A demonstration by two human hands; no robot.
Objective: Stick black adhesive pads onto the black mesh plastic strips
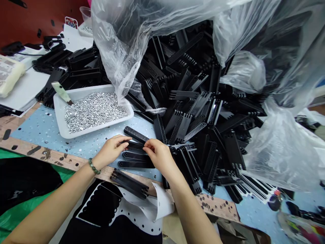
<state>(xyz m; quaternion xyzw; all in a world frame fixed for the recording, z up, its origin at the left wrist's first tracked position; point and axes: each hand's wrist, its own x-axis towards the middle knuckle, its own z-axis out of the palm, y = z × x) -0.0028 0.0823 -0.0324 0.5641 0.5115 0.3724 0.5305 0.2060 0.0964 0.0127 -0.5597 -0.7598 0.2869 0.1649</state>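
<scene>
A flat black plastic strip (135,145) lies between my two hands, just above the blue work surface. Its left end is pinched by the thumb and fingers of my left hand (111,150), which wears a bead bracelet at the wrist. At the other end, my right hand (159,156) has its thumb and fingers closed on the strip and hides part of it. Below sit two similar black strips (135,164) side by side, their right ends near my right palm. A strip with a lattice pattern (136,134) lies just beyond my fingers.
A white tray (95,133) of small silvery metal pieces stands at left, with a pale flat tool (61,92) in it. A large heap of black plastic pieces (188,118) spills from a clear plastic bag (281,145). Several strips (129,183) rest at the table's front edge.
</scene>
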